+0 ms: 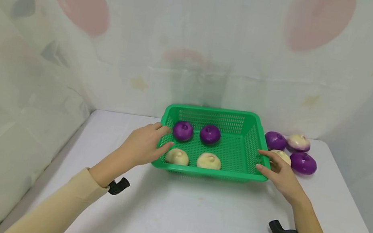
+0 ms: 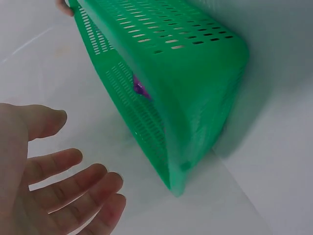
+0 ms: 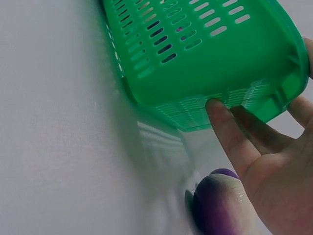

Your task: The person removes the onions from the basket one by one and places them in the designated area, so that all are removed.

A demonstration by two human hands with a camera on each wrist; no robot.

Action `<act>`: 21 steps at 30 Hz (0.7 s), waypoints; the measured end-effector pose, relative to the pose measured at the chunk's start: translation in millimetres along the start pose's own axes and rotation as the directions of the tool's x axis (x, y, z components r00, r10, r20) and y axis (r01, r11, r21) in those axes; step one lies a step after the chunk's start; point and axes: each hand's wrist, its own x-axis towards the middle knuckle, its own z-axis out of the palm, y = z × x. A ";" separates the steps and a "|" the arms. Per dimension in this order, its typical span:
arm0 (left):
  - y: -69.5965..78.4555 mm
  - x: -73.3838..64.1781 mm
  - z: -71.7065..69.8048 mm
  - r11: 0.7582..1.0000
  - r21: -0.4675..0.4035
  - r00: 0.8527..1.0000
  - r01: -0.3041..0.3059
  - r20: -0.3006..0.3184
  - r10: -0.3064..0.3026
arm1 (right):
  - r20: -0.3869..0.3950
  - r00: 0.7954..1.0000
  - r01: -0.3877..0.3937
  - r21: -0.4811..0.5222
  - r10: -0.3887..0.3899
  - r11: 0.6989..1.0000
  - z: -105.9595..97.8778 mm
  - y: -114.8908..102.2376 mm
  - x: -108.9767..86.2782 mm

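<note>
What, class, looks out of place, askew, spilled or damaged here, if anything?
Nothing stands out. Two purple turnips sit at the back of the green plastic basket, two cream turnips at the front; four more turnips lie grouped to its right. I see no spill or damage.

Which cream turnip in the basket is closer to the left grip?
The front-left turnip; the other cream turnip sits to its right, farther from the left grip.

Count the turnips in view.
8: two purple turnips at the back of the basket, two pale turnips at its front; to its right, two more purple ones and two more pale ones. Others could be hidden behind the basket.
</note>
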 end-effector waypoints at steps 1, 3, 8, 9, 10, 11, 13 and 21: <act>2.1 3.3 -0.8 1.000 0.012 1.000 -0.019 -0.007 0.019 | -0.001 1.000 0.001 0.000 -0.001 1.000 0.2 0.1 -0.1; 5.8 10.5 -1.6 0.998 0.041 0.998 -0.058 -0.019 0.058 | -0.004 1.000 0.003 0.000 -0.003 1.000 0.5 0.1 -0.2; 14.9 29.1 -3.1 0.981 0.134 0.990 -0.140 -0.003 0.142 | 0.002 1.000 -0.002 0.002 0.002 1.000 0.4 -0.6 -0.6; 16.8 32.9 -3.5 0.978 0.146 0.988 -0.151 0.002 0.153 | 0.003 1.000 -0.002 0.004 0.002 1.000 0.0 -1.0 -0.7; 18.5 36.3 -3.5 0.974 0.159 0.987 -0.159 0.005 0.160 | 0.003 1.000 -0.002 0.004 0.002 1.000 0.1 -1.0 -0.8; 20.0 39.7 -3.6 0.973 0.164 0.986 -0.164 0.006 0.165 | 0.003 1.000 -0.003 0.005 0.003 1.000 0.2 -1.1 -0.9; 22.9 46.6 -3.2 0.969 0.173 0.984 -0.174 0.005 0.176 | 0.002 1.000 0.001 0.004 -0.001 1.000 0.1 -1.3 -1.1; 28.9 69.8 2.1 0.921 0.295 0.964 -0.253 0.000 0.265 | 0.006 1.000 -0.003 -0.020 0.003 1.000 0.4 -1.1 -1.4</act>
